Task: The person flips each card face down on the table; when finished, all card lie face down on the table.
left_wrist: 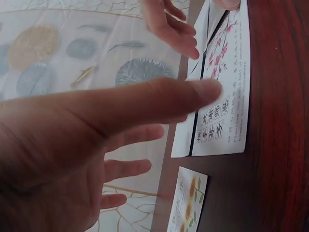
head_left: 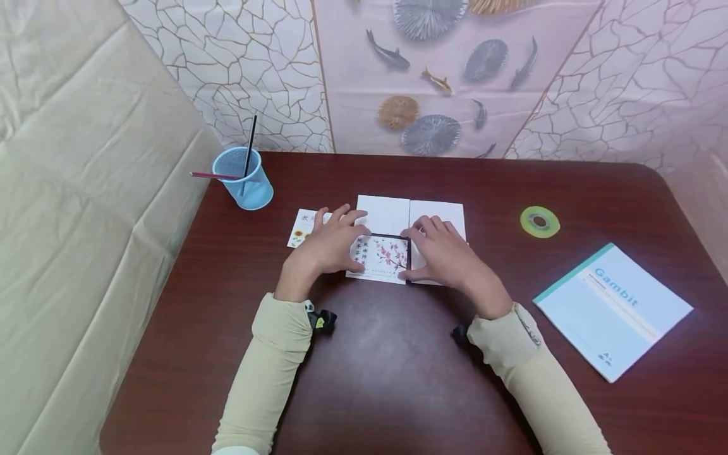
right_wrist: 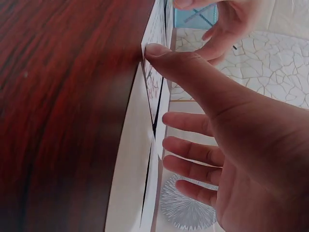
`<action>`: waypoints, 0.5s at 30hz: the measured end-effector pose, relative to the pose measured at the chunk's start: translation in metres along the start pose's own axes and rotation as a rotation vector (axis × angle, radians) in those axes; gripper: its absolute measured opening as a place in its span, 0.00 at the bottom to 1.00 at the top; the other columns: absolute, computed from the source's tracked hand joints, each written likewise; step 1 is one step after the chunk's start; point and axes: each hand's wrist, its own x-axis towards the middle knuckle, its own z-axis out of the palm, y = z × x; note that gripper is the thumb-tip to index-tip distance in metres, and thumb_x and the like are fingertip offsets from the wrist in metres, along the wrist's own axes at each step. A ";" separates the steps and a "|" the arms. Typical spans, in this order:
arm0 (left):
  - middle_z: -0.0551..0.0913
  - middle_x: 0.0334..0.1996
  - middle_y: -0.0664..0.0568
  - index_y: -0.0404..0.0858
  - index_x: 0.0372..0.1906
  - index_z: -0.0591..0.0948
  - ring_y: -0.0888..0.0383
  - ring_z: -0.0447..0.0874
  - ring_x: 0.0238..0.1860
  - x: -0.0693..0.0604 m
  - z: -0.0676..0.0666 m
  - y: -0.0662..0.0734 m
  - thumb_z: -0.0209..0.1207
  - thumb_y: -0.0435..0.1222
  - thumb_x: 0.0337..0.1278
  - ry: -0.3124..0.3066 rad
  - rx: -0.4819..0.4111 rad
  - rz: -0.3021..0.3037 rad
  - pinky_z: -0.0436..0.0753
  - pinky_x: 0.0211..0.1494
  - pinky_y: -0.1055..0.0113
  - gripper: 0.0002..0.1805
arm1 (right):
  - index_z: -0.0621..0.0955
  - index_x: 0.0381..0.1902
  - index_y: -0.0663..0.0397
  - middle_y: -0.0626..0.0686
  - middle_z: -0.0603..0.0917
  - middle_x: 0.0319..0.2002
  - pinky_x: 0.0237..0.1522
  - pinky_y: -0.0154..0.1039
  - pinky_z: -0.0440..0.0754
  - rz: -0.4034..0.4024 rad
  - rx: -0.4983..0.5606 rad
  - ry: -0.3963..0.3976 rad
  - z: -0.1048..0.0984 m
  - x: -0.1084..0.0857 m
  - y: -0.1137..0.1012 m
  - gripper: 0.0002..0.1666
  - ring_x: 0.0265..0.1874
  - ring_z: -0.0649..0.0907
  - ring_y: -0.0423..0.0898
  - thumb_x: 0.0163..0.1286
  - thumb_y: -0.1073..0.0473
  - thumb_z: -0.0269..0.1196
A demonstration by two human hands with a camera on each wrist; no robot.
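A white card (head_left: 382, 258) printed with pink blossoms and Chinese characters lies on the table. Dark lines run along its far and right edges. At its left edge is my left hand (head_left: 327, 246), thumb touching the printed face and fingers spread straight. Across from it, my right hand (head_left: 449, 258) rests its thumb (right_wrist: 157, 50) on the card near the right edge, its other fingers extended. Blank white cards (head_left: 382, 215) adjoin it behind and to the right; my right hand partly covers those on its side. A sunflower card (head_left: 299, 234) lies partly hidden behind my left hand.
A light blue mesh pen cup (head_left: 253, 189) with a black and a red pencil stands at the back left. To the right are a green tape roll (head_left: 539, 222) and a Gambit notebook (head_left: 614, 309). A patterned backdrop (head_left: 273, 76) rises behind the table.
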 end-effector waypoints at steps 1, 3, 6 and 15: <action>0.61 0.73 0.52 0.48 0.61 0.80 0.45 0.46 0.75 0.000 0.000 0.001 0.75 0.50 0.43 -0.001 0.010 -0.005 0.43 0.70 0.43 0.35 | 0.77 0.58 0.57 0.57 0.73 0.51 0.54 0.54 0.67 0.000 0.003 0.000 0.000 0.000 0.000 0.45 0.51 0.71 0.56 0.48 0.37 0.76; 0.61 0.72 0.52 0.48 0.59 0.81 0.45 0.46 0.75 -0.001 0.001 0.003 0.76 0.49 0.42 -0.003 0.024 -0.013 0.42 0.70 0.43 0.34 | 0.78 0.58 0.57 0.58 0.72 0.51 0.54 0.54 0.67 -0.005 0.013 -0.001 0.001 0.001 0.000 0.44 0.51 0.70 0.56 0.48 0.38 0.76; 0.62 0.72 0.51 0.47 0.57 0.82 0.45 0.47 0.75 0.000 0.001 0.004 0.76 0.48 0.41 -0.015 0.022 -0.013 0.42 0.70 0.43 0.33 | 0.79 0.56 0.58 0.58 0.72 0.51 0.54 0.53 0.67 -0.011 0.029 -0.005 0.000 0.002 0.001 0.43 0.51 0.69 0.56 0.48 0.39 0.77; 0.61 0.72 0.51 0.46 0.61 0.78 0.45 0.48 0.74 0.000 0.005 0.001 0.77 0.51 0.38 -0.015 0.012 -0.002 0.44 0.69 0.43 0.39 | 0.76 0.54 0.60 0.57 0.69 0.51 0.54 0.50 0.66 -0.006 0.144 -0.004 0.006 0.002 0.005 0.42 0.51 0.67 0.54 0.47 0.42 0.78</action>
